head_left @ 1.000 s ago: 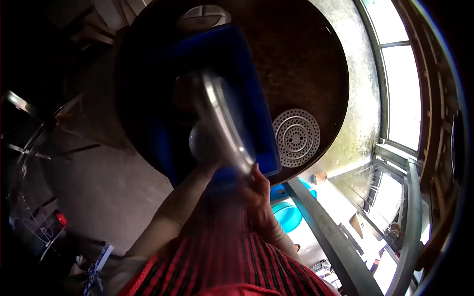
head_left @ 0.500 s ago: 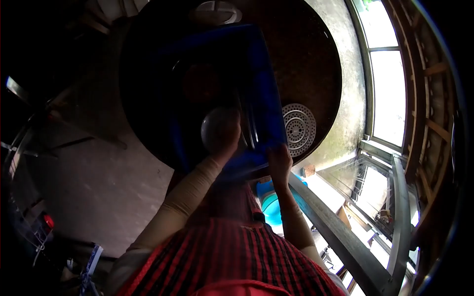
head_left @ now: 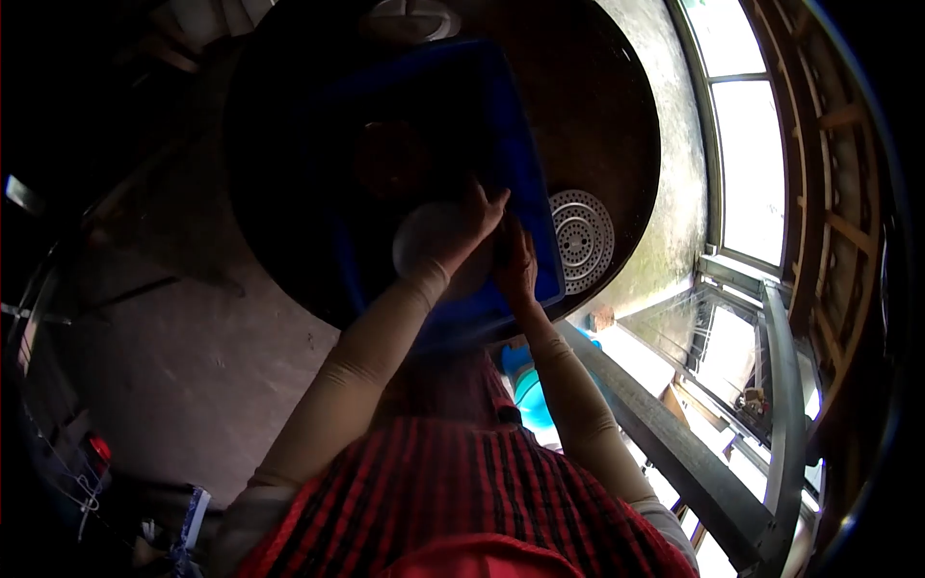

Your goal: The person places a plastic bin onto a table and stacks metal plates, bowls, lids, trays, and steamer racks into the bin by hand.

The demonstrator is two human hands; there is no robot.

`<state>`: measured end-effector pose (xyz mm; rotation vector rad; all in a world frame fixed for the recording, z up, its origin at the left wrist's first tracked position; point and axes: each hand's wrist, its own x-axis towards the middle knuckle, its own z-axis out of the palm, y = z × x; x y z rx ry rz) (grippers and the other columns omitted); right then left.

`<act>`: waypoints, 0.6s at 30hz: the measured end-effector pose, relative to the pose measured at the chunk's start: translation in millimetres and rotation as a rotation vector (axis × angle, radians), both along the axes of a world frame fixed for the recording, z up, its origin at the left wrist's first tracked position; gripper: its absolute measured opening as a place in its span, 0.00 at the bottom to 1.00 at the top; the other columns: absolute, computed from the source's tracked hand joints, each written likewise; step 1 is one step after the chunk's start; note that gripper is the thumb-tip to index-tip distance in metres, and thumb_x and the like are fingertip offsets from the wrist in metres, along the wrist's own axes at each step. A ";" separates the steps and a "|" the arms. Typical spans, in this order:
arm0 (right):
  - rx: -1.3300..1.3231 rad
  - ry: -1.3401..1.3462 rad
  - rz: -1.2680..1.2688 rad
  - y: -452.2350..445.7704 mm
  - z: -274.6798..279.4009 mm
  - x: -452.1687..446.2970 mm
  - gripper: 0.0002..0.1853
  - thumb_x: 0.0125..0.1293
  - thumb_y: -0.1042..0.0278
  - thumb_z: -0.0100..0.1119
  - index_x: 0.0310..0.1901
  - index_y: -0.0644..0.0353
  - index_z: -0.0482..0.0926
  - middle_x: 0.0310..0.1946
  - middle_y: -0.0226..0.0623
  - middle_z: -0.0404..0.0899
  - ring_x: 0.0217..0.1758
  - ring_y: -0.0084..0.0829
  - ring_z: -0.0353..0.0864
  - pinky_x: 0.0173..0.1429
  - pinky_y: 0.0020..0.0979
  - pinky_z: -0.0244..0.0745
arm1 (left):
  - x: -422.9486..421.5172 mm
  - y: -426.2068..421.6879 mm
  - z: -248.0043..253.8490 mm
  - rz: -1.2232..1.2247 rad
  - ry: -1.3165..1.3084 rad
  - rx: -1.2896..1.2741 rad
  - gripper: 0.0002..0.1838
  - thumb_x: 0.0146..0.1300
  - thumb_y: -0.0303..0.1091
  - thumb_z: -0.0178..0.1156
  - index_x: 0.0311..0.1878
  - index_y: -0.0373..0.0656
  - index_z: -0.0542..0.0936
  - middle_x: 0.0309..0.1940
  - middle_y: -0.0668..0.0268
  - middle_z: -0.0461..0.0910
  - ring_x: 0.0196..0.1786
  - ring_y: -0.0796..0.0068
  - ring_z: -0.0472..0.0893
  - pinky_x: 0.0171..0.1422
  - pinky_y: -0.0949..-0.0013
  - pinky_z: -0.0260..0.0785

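A deep blue plastic bin (head_left: 525, 164) sits on a dark round table, its inside mostly lost in shadow. My left hand (head_left: 472, 226) reaches into the bin, thumb and finger apart, beside a pale round bowl (head_left: 419, 236). Close to its right is my right hand (head_left: 517, 268), inside the near right corner with fingers stretched forward. Whether a dark dish lies between the hands is too dim to tell. Farther in, a dark reddish round thing (head_left: 388, 159) shows faintly.
A perforated round metal steamer plate (head_left: 581, 241) lies right of the bin on the table (head_left: 617, 125). At the far edge is a pale oval object (head_left: 411, 21). A turquoise tub (head_left: 533, 397) stands below, beside a metal frame (head_left: 674, 433).
My right hand has left the bin's near rim and moved inside, toward my left hand. My left hand has shifted right, away from the pale bowl, its fingers now spread.
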<state>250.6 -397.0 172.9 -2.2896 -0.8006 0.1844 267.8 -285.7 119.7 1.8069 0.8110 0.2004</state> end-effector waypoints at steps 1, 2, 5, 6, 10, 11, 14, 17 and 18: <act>0.013 0.000 -0.017 -0.8 3.3 -1.8 0.27 0.60 0.69 0.53 0.62 0.57 0.62 0.57 0.48 0.67 0.58 0.48 0.68 0.56 0.40 0.68 | 2.6 6.0 4.2 -0.051 0.006 0.026 0.41 0.57 0.41 0.60 0.67 0.37 0.50 0.62 0.44 0.58 0.63 0.49 0.63 0.64 0.57 0.58; 0.026 0.001 -0.038 -0.6 5.6 -4.8 0.26 0.60 0.72 0.50 0.63 0.56 0.62 0.57 0.47 0.67 0.59 0.47 0.67 0.57 0.40 0.67 | 3.8 11.3 10.1 -0.105 0.012 0.052 0.43 0.57 0.41 0.60 0.68 0.38 0.46 0.64 0.44 0.55 0.65 0.48 0.60 0.66 0.57 0.57; 0.030 0.014 -0.057 -3.8 -4.4 -10.2 0.26 0.61 0.76 0.48 0.63 0.55 0.62 0.58 0.47 0.67 0.61 0.47 0.66 0.59 0.41 0.66 | 1.9 32.1 24.3 -0.229 0.051 -0.108 0.44 0.54 0.43 0.63 0.68 0.38 0.50 0.64 0.46 0.56 0.64 0.50 0.61 0.65 0.58 0.57; 0.028 0.017 -0.057 -3.4 -9.4 -9.9 0.26 0.61 0.76 0.47 0.63 0.55 0.62 0.58 0.47 0.67 0.62 0.47 0.65 0.60 0.41 0.65 | 2.1 44.2 24.7 -0.280 0.051 -0.229 0.45 0.54 0.45 0.63 0.68 0.39 0.50 0.64 0.47 0.57 0.65 0.51 0.61 0.65 0.58 0.57; -0.249 0.318 -0.224 -2.8 1.1 -27.3 0.30 0.59 0.67 0.53 0.64 0.55 0.58 0.56 0.52 0.67 0.59 0.52 0.66 0.58 0.45 0.65 | -4.6 77.6 -17.0 -0.174 0.271 -0.432 0.48 0.50 0.53 0.65 0.68 0.41 0.52 0.65 0.52 0.57 0.65 0.53 0.60 0.66 0.57 0.57; -0.334 0.377 -0.221 -5.1 -1.1 -27.6 0.32 0.58 0.64 0.55 0.64 0.55 0.57 0.55 0.53 0.68 0.57 0.52 0.68 0.57 0.45 0.67 | -8.1 91.3 -1.9 -0.173 0.275 -0.531 0.49 0.50 0.52 0.65 0.68 0.41 0.52 0.65 0.51 0.56 0.65 0.53 0.60 0.66 0.57 0.56; -0.531 0.460 -0.176 -12.4 -2.1 -26.9 0.35 0.56 0.58 0.59 0.64 0.56 0.57 0.53 0.52 0.68 0.54 0.52 0.70 0.53 0.44 0.70 | -11.7 120.3 74.3 -0.256 0.252 -0.801 0.51 0.49 0.52 0.66 0.68 0.38 0.50 0.66 0.50 0.54 0.67 0.52 0.57 0.68 0.57 0.53; -0.577 0.379 -0.114 -17.4 12.7 -28.1 0.31 0.55 0.59 0.60 0.60 0.56 0.62 0.53 0.50 0.69 0.54 0.51 0.70 0.53 0.43 0.70 | -9.0 113.7 97.3 -0.357 0.232 -0.699 0.53 0.48 0.52 0.67 0.69 0.36 0.47 0.67 0.49 0.52 0.69 0.52 0.54 0.70 0.57 0.51; -0.559 0.349 -0.114 -18.7 19.4 -29.0 0.29 0.54 0.60 0.60 0.58 0.56 0.64 0.52 0.49 0.69 0.54 0.50 0.70 0.53 0.42 0.70 | -10.9 97.3 53.3 -0.393 0.180 -0.401 0.52 0.49 0.51 0.67 0.68 0.37 0.49 0.67 0.49 0.53 0.68 0.52 0.55 0.69 0.58 0.51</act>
